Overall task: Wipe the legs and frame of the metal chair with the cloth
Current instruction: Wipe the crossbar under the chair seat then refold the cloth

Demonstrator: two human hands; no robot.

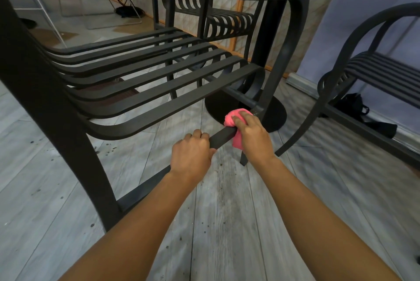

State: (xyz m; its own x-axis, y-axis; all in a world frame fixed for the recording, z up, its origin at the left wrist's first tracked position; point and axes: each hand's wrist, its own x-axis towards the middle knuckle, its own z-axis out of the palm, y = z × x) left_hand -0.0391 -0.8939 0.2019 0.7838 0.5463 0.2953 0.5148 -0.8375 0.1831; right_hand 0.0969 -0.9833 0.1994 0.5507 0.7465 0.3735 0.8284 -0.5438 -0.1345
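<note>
A dark metal chair (145, 81) with a slatted seat fills the left and middle of the head view. A low crossbar (221, 137) runs between its legs, close above the floor. My left hand (192, 154) is closed around that crossbar. My right hand (252, 135) presses a bunched pink cloth (235, 121) against the bar's far end, where it meets the chair's right leg (266, 99). Part of the cloth hangs below the bar, under my palm.
A second dark slatted chair (375, 71) stands at the right, a third (225, 22) behind. A black round table base (245, 108) sits on the grey plank floor (227, 212) behind the crossbar. A black bag (354, 106) lies under the right chair.
</note>
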